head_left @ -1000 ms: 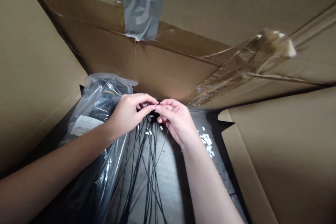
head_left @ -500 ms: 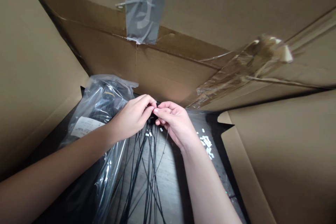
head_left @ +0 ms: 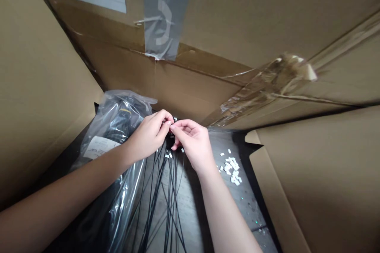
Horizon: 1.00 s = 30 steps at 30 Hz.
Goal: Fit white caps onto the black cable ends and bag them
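My left hand (head_left: 151,132) is closed in a pinch, its fingertips meeting those of my right hand (head_left: 194,142) near the foot of the box wall. What the left pinches is hidden by its fingers. A thin black wire (head_left: 183,166) runs up under my right hand and appears to be pinched in it. Below both hands, several black wires (head_left: 152,197) lie lengthwise on the dark surface, and small white connectors (head_left: 168,155) show at their upper ends.
A clear plastic bag (head_left: 118,106) of black wires, with a white label, lies beneath my left forearm. Loose small white pieces (head_left: 233,168) are heaped right of my right hand. Taped cardboard (head_left: 213,19) rises in front, with cardboard at left (head_left: 35,87) and right (head_left: 323,178).
The view has tilted up slightly, so the scene sits lower. My right hand has shifted a little left, showing more of the white pieces. Both hands stay pinched together.
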{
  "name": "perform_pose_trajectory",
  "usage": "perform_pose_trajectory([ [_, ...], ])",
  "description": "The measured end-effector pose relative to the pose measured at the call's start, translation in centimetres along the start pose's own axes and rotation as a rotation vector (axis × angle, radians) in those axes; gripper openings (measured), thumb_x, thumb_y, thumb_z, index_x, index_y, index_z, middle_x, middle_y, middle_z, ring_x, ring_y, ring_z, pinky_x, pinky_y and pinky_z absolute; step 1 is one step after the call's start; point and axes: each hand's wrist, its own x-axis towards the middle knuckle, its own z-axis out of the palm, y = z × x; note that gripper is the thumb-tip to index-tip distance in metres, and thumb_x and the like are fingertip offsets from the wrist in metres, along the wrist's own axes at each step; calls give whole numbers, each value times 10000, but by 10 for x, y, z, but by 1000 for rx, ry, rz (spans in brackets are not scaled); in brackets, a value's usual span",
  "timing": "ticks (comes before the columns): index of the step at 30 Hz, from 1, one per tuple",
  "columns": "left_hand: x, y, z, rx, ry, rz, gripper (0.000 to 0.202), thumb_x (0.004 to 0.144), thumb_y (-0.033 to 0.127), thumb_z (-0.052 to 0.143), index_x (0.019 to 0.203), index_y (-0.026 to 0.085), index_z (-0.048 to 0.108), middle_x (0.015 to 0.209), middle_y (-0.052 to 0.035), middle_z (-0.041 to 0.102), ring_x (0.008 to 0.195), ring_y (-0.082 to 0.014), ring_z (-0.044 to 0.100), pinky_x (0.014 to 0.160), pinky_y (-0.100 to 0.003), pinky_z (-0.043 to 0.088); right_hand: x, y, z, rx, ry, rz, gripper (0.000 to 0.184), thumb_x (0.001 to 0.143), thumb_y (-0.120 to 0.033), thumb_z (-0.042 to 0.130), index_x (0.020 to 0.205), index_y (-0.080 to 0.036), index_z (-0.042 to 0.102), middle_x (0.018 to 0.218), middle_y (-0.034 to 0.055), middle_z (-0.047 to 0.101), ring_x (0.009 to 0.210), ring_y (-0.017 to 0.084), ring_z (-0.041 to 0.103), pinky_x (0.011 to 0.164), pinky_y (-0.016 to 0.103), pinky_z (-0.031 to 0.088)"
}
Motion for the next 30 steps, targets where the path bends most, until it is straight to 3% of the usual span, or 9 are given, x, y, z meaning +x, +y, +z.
perform_pose_trajectory([
  [5, 1, 0, -2, -88, 55, -15, 131, 927, 214, 536, 913, 179, 662, 937, -45, 712, 766, -144, 661, 705, -263, 513, 0, 1, 3, 2, 42, -38, 228, 711, -353, 773, 747, -160, 657, 627, -32, 607, 392, 60, 466, 337, 204, 482],
  [10, 0, -2, -4, -174, 56, -68, 156, 915, 261, 576, 943, 181, 707, 859, -35, 744, 725, -150, 682, 662, -252, 525, -1, -2, 3, 42, 38, -37, 215, 714, -356, 765, 751, -161, 681, 603, -43, 568, 386, 49, 422, 320, 189, 439],
  [25, 2, 2, -4, -293, 35, -90, 149, 885, 240, 594, 939, 171, 715, 861, -31, 747, 748, -146, 686, 675, -249, 520, -1, -1, 2, 29, -23, 13, 185, 737, -346, 701, 721, -190, 604, 460, -112, 377, 344, 41, 285, 316, 178, 328],
  [30, 2, 1, -3, -320, 43, -96, 158, 883, 257, 598, 929, 166, 719, 870, -42, 755, 750, -153, 693, 676, -257, 532, -1, -2, 1, 45, -43, 17, 184, 725, -342, 715, 721, -188, 614, 502, -100, 406, 366, 40, 297, 325, 177, 326],
])
